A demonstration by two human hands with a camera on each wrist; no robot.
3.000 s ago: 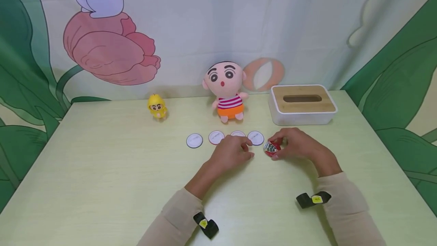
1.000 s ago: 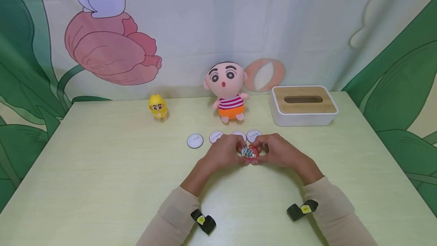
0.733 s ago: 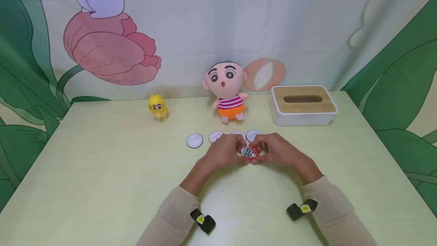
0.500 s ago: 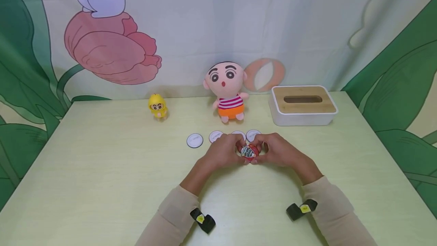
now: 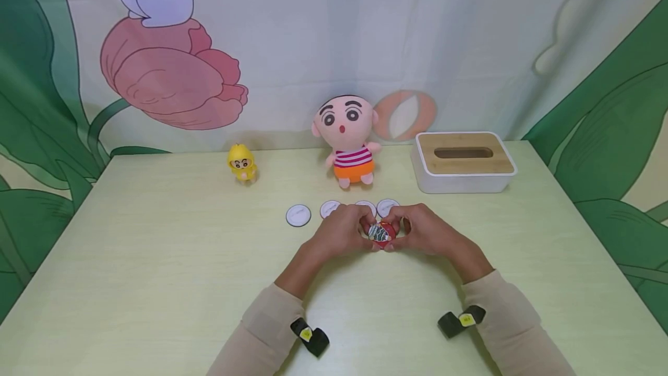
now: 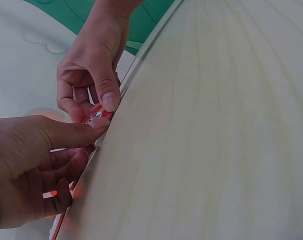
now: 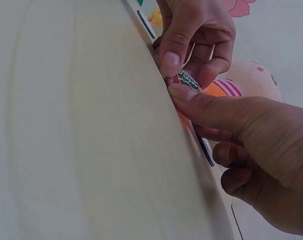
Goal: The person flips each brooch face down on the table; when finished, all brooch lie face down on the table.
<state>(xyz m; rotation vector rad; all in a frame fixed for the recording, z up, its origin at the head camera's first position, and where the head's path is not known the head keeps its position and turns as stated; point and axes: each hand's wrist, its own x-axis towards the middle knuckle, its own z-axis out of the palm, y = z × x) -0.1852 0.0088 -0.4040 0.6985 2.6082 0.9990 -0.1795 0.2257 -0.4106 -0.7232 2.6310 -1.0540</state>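
Observation:
Both hands meet at the middle of the table over a small red disc with a dark, white and green print. My left hand pinches its left edge between thumb and fingers, and my right hand pinches the right edge the same way. In the left wrist view, both thumbs press the near rim of the red disc. The right wrist view shows the print of the disc between the thumbs and fingers. Just behind the hands lie white discs in a row, the leftmost disc fully visible, the others partly covered.
At the back of the table stand a small yellow-hooded figure, a plush doll in a striped top, and a white tissue box with a wooden lid. A printed curtain hangs behind them.
Since three seconds ago, my right hand has carried the red disc leftward to my left hand, which now grips it too. The rightmost white disc has shifted slightly. Over the last second the hands stay still.

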